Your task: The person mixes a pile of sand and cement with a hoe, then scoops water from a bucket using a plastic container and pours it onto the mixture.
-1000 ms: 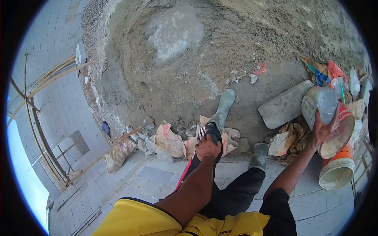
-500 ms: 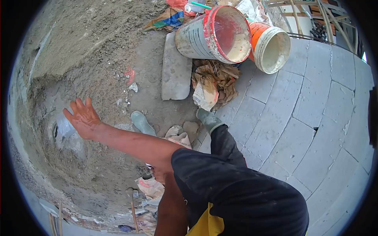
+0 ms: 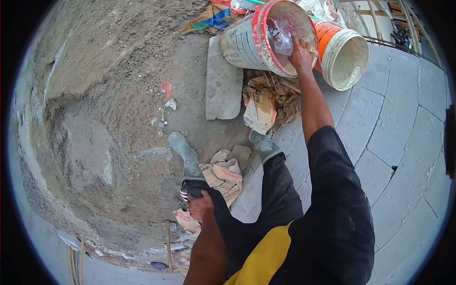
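Observation:
My right hand point(image 3: 302, 56) reaches into the mouth of a large white bucket point(image 3: 240, 45) with a red rim, lying tilted toward me. In its fingers is a clear plastic container point(image 3: 284, 43), whose exact shape is hard to make out. Whitish and reddish smears coat the bucket's inside. My left hand point(image 3: 200, 206) is down at my left knee, its fingers wrapped over the dark trouser leg point(image 3: 195, 188). To the left, a shallow wet grey hollow point(image 3: 88, 142) lies in the mound of sand and mortar point(image 3: 128, 80).
Beside the large bucket leans an orange and white bucket point(image 3: 349, 59). A grey slab point(image 3: 224, 85) and crumpled paper sacks point(image 3: 266, 107) lie before them. Grey block paving point(image 3: 342, 147) covers the right side. My boots point(image 3: 185, 152) straddle a torn sack point(image 3: 223, 178). A wooden handle point(image 3: 169, 247) stands lower left.
My right hand has swung from the wet hollow on the left across to the large bucket, carrying the clear plastic container. My left hand stays by my knee; the view has shifted slightly.

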`<action>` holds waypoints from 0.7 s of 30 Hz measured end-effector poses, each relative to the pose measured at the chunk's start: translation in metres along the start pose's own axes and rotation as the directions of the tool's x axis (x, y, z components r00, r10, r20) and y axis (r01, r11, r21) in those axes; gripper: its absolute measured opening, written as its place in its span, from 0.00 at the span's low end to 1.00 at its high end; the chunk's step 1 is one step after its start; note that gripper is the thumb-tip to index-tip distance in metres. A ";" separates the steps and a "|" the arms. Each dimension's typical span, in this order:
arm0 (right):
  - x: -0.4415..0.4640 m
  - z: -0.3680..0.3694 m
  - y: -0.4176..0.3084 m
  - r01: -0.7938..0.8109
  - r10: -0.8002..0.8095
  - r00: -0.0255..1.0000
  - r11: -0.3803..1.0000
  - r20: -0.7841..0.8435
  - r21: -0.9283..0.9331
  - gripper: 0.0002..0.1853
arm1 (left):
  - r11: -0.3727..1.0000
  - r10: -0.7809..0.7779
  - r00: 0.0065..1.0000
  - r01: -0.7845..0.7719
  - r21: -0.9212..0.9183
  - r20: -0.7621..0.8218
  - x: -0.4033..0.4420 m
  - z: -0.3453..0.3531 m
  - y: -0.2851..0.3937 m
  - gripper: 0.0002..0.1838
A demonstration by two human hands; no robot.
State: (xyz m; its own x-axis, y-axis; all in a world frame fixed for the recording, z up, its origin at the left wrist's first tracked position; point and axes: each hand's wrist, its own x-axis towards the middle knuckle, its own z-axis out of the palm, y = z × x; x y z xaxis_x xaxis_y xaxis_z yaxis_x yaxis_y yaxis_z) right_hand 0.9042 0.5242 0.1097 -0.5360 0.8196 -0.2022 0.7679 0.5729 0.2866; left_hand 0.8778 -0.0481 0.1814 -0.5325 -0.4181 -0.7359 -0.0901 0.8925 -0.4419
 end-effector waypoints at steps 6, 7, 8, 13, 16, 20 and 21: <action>0.071 0.131 -0.017 0.217 -0.296 0.803 0.954 0.517 0.209 0.22 | 1.000 -0.021 1.000 0.021 0.020 -0.013 -0.005 0.004 0.006 0.37; 0.085 0.174 -0.013 0.224 -0.323 0.854 0.936 0.407 0.272 0.21 | 0.999 -0.034 0.999 0.035 0.029 -0.003 -0.006 0.004 0.006 0.37; 0.079 0.152 -0.016 0.120 -0.249 0.887 0.938 0.389 0.325 0.22 | 0.999 -0.043 0.999 0.043 0.025 -0.009 -0.005 0.007 0.007 0.37; 0.038 0.046 -0.038 -0.230 0.114 0.972 0.642 0.206 0.731 0.35 | 1.000 0.012 0.999 -0.013 -0.018 -0.035 -0.002 0.011 -0.001 0.35; 0.028 0.017 -0.038 -0.199 0.310 0.938 0.121 0.154 0.972 0.41 | 0.999 -0.017 1.000 0.017 -0.050 -0.001 0.006 0.018 -0.010 0.34; 0.012 -0.045 -0.025 0.029 0.465 0.837 0.486 -0.287 0.873 0.43 | 0.994 -0.027 0.999 0.030 -0.106 0.031 0.008 0.015 -0.017 0.37; -0.008 -0.079 -0.041 -0.144 0.523 0.765 0.708 -0.376 0.692 0.43 | 0.992 -0.040 0.999 0.043 -0.121 0.028 0.011 0.013 -0.018 0.37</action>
State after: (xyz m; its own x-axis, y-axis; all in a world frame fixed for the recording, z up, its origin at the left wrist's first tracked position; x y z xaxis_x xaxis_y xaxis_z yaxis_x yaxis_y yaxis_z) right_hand 0.8495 0.4939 0.1732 -0.1399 0.9272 0.3473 0.8633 0.2860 -0.4158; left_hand 0.8851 -0.0711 0.1749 -0.5049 -0.4580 -0.7317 -0.2143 0.8876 -0.4077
